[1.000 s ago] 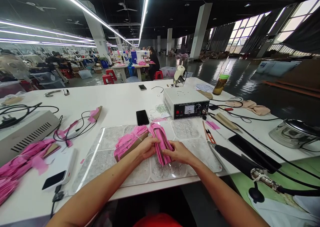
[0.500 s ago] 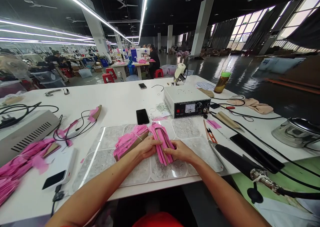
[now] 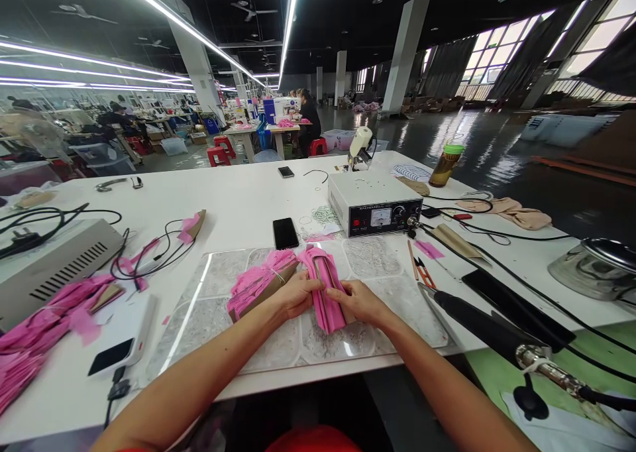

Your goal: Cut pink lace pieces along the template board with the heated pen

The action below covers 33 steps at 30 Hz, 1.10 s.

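Between my two hands is a bundle of pink fabric pieces (image 3: pixel 325 309) with brown card-like strips among the layers. My left hand (image 3: pixel 301 294) grips its left side, thumb on top. My right hand (image 3: pixel 361 301) holds the right side, its thumb pressed on the pink layers; the fingers underneath are hidden. Just left of it, a second pink bundle (image 3: pixel 258 281) with a brown side lies tied with a thin band. Both bundles are over a clear-covered, marble-patterned mat (image 3: pixel 213 333) on the white table (image 3: pixel 238 203).
Behind the mat lie a phone (image 3: pixel 285 233), loose rubber bands (image 3: pixel 324 215) and a control box (image 3: pixel 375 203). To the right are thread snips (image 3: pixel 426 274) and a black handheld tool (image 3: pixel 472 323) with a cable. More pink fabric (image 3: pixel 54 313) and a grey box (image 3: pixel 59 263) are at left.
Both hands keep hold of the pink bundle. My right thumb has shifted slightly up along it, and the view has moved a little.
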{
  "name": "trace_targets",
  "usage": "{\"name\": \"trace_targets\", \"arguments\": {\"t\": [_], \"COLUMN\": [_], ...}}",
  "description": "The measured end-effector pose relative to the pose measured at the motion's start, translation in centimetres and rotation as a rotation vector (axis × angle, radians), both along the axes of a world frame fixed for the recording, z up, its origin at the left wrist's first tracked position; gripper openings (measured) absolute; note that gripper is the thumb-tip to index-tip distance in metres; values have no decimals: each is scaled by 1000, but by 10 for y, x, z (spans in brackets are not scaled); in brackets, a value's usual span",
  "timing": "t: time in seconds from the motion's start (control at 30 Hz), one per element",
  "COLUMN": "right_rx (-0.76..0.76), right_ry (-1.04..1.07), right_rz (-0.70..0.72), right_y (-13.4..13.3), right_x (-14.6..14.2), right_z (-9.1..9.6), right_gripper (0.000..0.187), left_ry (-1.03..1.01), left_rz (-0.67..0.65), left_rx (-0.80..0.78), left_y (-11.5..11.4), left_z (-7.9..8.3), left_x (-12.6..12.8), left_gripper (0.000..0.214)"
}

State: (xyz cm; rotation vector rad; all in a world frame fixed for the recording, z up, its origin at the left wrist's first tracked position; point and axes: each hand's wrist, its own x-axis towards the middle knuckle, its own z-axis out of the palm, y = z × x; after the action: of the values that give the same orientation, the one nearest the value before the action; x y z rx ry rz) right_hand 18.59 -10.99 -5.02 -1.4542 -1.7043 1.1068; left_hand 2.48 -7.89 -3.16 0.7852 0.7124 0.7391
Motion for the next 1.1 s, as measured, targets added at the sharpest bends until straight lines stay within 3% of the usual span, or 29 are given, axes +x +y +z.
{"name": "trace_targets", "arguments": {"t": [0.27,0.43,0.67,0.97,1.1], "right_rx": [-42,-47,-51,-46,-99], "right_ry": [-100,-93,-104,-26,102], "right_rz": [-137,-131,-145,-164,-143], "right_y": [25,27,26,30,33], "right_x": [1,1,-1,-12,-12], "right_z": [9,6,4,3,-1], "right_gripper": [59,58,53,51,48], "left_ry": [43,55,114,306,312], "left_rz": [-1,-3,25,222,236], "left_rx": [45,45,53,179,167], "left_y": [-5,-5,-2,7,11], "left_z": [3,7,2,-9,-8], "left_x": [9,8,6,10,8], "left_gripper": [28,33,23,21,24]}}
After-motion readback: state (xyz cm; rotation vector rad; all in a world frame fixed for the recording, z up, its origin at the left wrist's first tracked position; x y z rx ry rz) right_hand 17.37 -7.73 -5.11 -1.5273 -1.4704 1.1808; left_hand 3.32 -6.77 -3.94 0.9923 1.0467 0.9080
